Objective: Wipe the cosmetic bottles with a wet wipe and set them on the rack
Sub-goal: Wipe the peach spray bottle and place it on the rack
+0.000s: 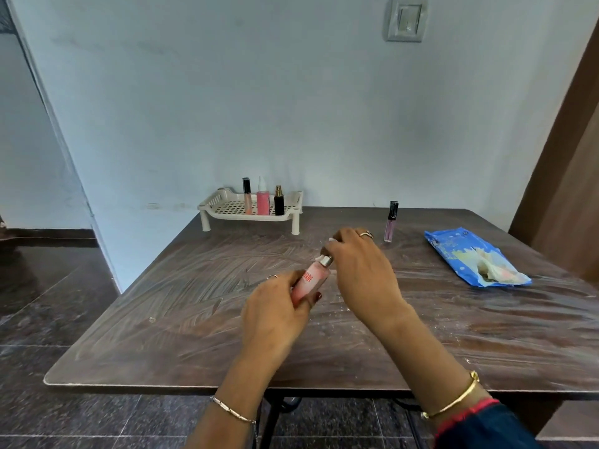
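The rack (240, 216), bearing three bottles (263, 202), stands on the table (162, 319); right of the rack stands a tube (391, 222), farther right a wipes pack (453, 251), before it a held bottle (311, 280).

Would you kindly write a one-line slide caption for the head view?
The left hand holds a pink bottle while the right hand grips its top; three bottles stand on the rack.

Table (162, 319), dk wood-grain, under L hand (275, 314); wall (291, 108), pale blue, beyond; switch plate (405, 20) above R hand (359, 267); floor (42, 280), dk tile, leftward.
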A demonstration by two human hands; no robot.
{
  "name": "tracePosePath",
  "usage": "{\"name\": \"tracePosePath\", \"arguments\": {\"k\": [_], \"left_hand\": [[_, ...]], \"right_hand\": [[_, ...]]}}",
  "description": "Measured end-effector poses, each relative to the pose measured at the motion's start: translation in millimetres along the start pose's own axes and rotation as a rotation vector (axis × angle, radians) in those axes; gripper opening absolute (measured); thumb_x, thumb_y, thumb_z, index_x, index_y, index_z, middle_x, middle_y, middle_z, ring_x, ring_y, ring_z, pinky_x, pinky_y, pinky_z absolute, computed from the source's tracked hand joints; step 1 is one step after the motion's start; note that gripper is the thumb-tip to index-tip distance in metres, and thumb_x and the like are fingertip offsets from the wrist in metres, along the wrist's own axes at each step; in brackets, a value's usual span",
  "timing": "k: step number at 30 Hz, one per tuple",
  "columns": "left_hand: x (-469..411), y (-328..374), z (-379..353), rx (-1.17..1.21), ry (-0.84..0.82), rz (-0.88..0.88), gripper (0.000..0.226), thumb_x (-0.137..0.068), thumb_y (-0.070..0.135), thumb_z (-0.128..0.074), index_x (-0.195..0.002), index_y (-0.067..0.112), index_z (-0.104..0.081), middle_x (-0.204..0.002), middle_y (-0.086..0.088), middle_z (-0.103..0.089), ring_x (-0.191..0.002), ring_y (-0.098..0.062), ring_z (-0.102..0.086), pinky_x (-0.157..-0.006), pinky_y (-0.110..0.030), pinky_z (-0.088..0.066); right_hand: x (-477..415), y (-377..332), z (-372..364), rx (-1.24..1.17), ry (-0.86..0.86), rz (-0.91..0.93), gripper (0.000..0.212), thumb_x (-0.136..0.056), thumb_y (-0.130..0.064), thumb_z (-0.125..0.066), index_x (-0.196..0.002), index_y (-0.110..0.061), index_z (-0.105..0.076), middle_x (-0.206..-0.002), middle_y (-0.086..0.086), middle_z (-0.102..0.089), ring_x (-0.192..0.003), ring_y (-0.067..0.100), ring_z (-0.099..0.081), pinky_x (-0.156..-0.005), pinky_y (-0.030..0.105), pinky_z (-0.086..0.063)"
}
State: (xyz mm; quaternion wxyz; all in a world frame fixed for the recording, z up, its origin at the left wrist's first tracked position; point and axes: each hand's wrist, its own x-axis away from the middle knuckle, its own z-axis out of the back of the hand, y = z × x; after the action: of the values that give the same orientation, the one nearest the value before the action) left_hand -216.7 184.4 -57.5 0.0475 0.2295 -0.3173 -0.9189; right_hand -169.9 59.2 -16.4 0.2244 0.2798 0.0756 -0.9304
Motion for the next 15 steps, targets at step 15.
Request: {"name": "tracePosePath", "arguments": {"k": [15], "left_hand": [[-84, -47, 34, 0.233, -0.076, 0.128, 0.034, -0.080, 0.047, -0.068, -0.103, 0.022, -0.064, -0.095, 0.005, -0.070, -0.084, -0.012, -0.065, -0.083, -0.037, -0.054]], "right_hand": [[-76, -29, -29, -1.383, -0.086, -0.417, 0.017, -0.081, 0.003, -0.069, -0.089, -0.012, -0.070, -0.088, 0.006, -0.070, -0.082, 0.014, -0.066, -0.069, 0.015, -0.054]]}}
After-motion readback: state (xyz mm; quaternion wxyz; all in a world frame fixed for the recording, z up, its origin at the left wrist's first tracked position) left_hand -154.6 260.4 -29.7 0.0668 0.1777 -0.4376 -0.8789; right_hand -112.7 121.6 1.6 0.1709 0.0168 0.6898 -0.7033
